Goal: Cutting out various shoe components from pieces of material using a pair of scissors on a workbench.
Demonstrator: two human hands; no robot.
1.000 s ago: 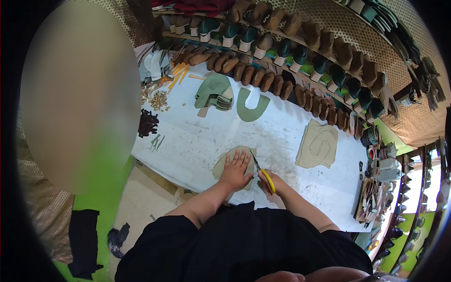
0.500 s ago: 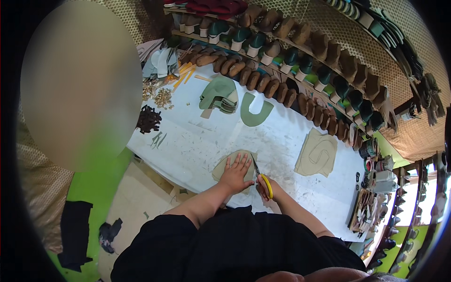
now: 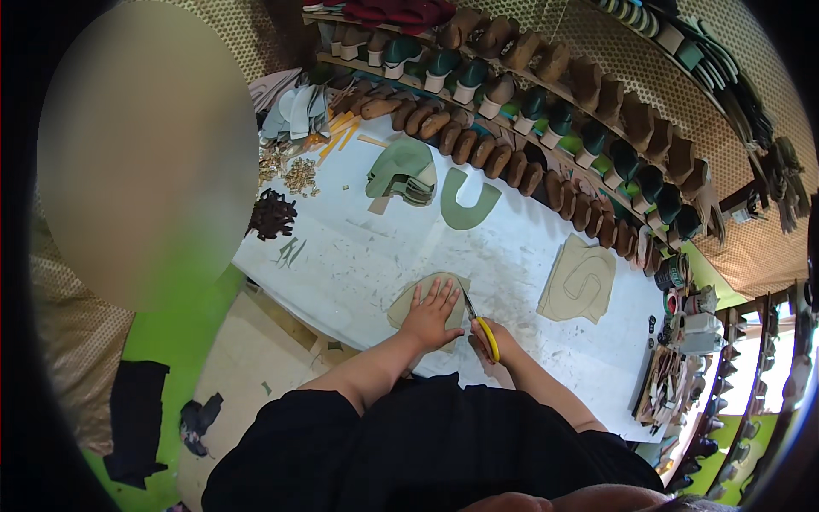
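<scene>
My left hand (image 3: pixel 428 322) lies flat, fingers spread, on a beige piece of sheet material (image 3: pixel 401 309) at the near edge of the table. In my right hand (image 3: pixel 502 341) is a pair of scissors (image 3: pixel 488 334) with yellow handles and dark blades. The blades point away from me, along the right edge of the beige piece; whether they touch it I cannot tell. Farther off lie a green U-shaped piece (image 3: pixel 469 205) and a stack of green cut pieces (image 3: pixel 403 171).
More beige pieces with a curved outline (image 3: pixel 577 280) lie at the right. Brown strips (image 3: pixel 271 215), small gold-coloured parts (image 3: pixel 301 176) and yellow strips (image 3: pixel 339 136) are at the left of the white table (image 3: pixel 358 256). Shoe lasts (image 3: pixel 490 160) line the back. Tools (image 3: pixel 661 384) stand at the right edge.
The view has shifted slightly. My left hand stays flat on the beige piece, and the scissors in my right hand remain beside its right edge with little visible movement.
</scene>
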